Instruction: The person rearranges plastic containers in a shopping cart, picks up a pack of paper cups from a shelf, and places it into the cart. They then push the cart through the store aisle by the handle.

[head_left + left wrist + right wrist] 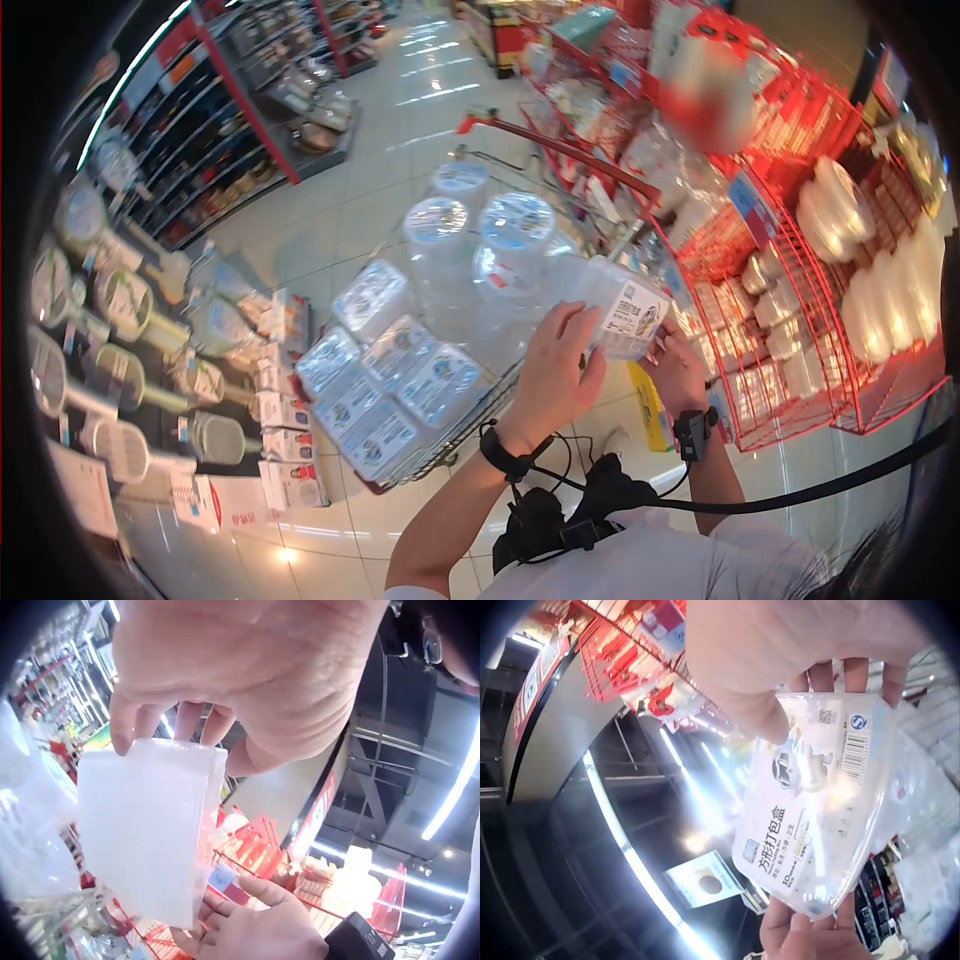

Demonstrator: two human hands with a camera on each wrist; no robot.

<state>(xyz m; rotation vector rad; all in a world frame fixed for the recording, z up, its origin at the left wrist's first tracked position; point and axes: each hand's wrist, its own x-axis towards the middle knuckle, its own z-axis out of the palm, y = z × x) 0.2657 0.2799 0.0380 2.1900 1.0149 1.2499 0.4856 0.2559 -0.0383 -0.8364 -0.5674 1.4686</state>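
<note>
Between my two hands is a wrapped pack of clear plastic takeaway boxes [632,322], tilted, its printed label facing up toward the head camera. My left hand [555,375] grips one end, fingers over the edge and thumb at the side, as the left wrist view shows. On the opposite end my right hand [680,372] holds on, its thumb on the label side [802,780] and its fingers behind. In the left wrist view the pack's whitish side [142,832] faces the camera. Close beyond the pack, a cart holds similar square packs [375,435].
Tall round tubs [515,225] stand in the cart [465,420], whose red handle [560,150] is at its far side. Red wire racks [790,340] with plastic ware line the right. Hanging strainers and brushes [120,375] fill the left shelf. Tiled floor [340,215] runs down the aisle.
</note>
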